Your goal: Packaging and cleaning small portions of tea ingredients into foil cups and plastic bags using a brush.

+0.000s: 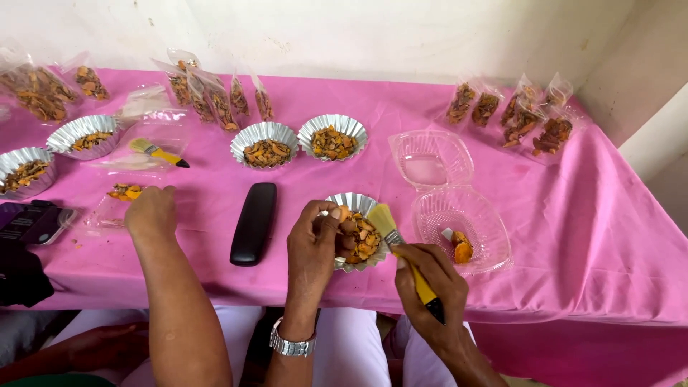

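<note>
Pinching one orange piece [345, 213], left hand [312, 247] meets right hand [430, 283] gripping one of two brushes [403, 252]; five foil cups [356, 203].

Crinkled shiny foil cup [373, 208], matt cloth [573, 215]

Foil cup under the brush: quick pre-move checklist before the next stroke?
1. Left hand steadies the foil cup at its near rim: ok.
2. Right hand grips the yellow-handled brush, bristles at the cup's right edge: ok.
3. Orange pieces sit inside the cup, none seen spilled beside it: ok.
4. Open clear clamshell tray at the right holds a few orange pieces, room left: ok.
5. Another person's hand rests at the left, well apart from the cup: ok.
6. Black case lies left of the cup, not touching it: ok.
</note>
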